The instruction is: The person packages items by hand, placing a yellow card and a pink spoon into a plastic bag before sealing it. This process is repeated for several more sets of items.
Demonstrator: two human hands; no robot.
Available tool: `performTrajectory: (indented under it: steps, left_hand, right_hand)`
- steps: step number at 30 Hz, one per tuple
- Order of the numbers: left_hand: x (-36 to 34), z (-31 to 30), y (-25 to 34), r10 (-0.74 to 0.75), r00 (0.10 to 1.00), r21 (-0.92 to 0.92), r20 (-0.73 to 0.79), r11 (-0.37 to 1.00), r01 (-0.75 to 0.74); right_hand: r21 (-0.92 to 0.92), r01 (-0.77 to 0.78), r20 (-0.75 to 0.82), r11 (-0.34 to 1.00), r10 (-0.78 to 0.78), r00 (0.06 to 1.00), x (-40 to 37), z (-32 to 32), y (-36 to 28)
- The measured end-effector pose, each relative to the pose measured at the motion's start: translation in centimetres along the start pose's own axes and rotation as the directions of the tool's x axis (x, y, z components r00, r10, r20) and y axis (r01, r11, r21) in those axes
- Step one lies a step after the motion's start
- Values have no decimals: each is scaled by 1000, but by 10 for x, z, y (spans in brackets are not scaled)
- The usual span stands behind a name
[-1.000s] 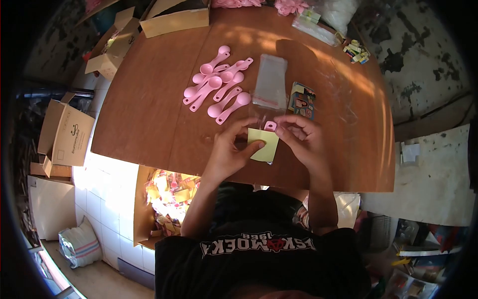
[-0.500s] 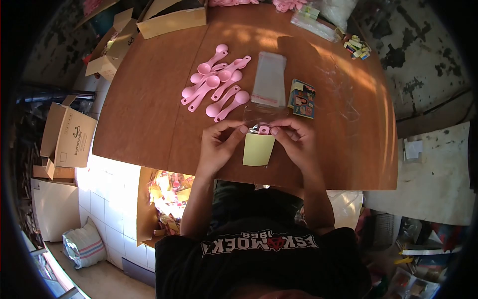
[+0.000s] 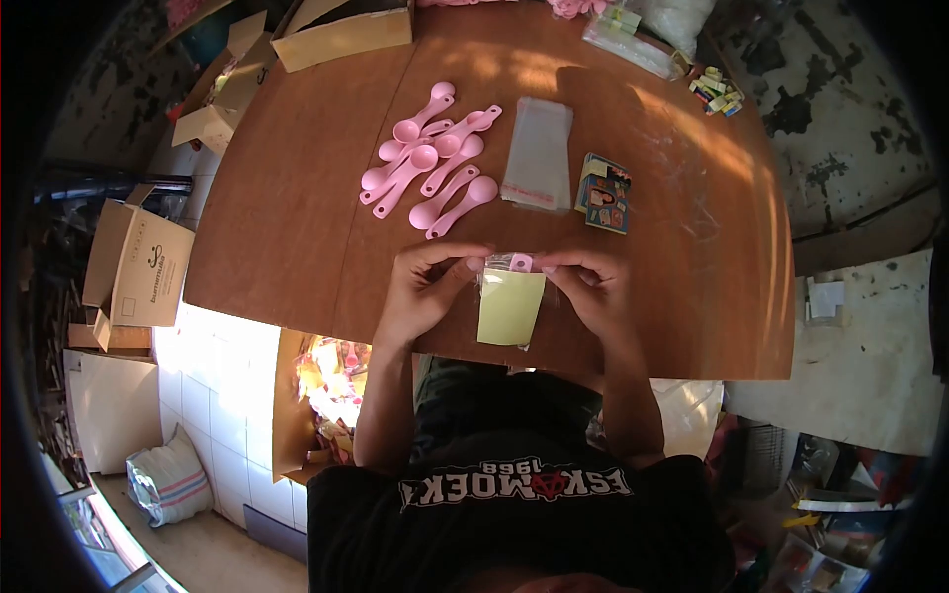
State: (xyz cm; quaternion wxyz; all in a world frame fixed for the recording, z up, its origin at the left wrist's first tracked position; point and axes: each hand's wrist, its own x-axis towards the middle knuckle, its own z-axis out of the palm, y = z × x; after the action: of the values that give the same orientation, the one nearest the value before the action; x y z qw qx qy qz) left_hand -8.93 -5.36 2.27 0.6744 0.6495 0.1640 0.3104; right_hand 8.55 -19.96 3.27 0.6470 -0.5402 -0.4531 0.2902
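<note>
My left hand and my right hand pinch the two top corners of a clear plastic bag at the table's near edge. Inside the bag are a yellow card and a pink spoon, whose handle end shows between my fingers. Beyond my left hand lies a pile of pink spoons. A stack of clear bags rests past the held bag, with a small stack of printed cards to its right.
An open carton stands at the table's far left. Plastic packs and small yellow-white pieces lie far right. Below the near edge, a box holds packed items. Another carton is on the left.
The bag's clear top flap, which stretched up beyond my fingers, is now folded down at the opening. The bag and card have shifted slightly towards me.
</note>
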Motion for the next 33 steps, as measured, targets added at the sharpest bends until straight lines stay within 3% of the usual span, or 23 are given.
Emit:
performTrajectory:
  steps: [4,15,20,22,24,27,28,30,32,33]
  left_hand:
    - [0,-3,-3,53,998,-16,23,998,-52]
    - [0,-3,1,136,991,-23,-13,990,-137]
    - [-3,-2,6,31,999,-9,-26,999,-31]
    - [-5,-6,3,6,999,22,-37,1000,-5]
    - [-8,-8,6,77,996,-120,-46,989,-82]
    - [-21,-3,25,90,996,-223,22,971,-83]
    - [-32,-9,24,37,994,-149,99,989,-22]
    - [-56,-18,23,-111,985,1,131,994,112]
    - [-86,-44,18,-192,955,209,228,967,145]
    - [-99,-52,17,-186,953,201,240,970,139]
  right_hand:
    - [-91,88,90,992,-80,993,4,1,-12]
    - [-49,148,90,988,-143,986,0,4,-1]
    - [27,58,62,998,-59,996,-3,12,-5]
    - [-38,55,107,998,-51,993,-3,11,-3]
    - [-5,65,109,998,-64,992,-3,17,-8]
    - [57,63,98,996,-68,993,-9,34,-16]
    - [85,56,90,995,-63,994,-9,37,-19]
    - [-52,61,299,997,-43,953,-4,35,-34]
    - [-212,105,398,972,-13,917,0,29,-45]
    - [-210,105,393,972,-14,919,1,22,-45]
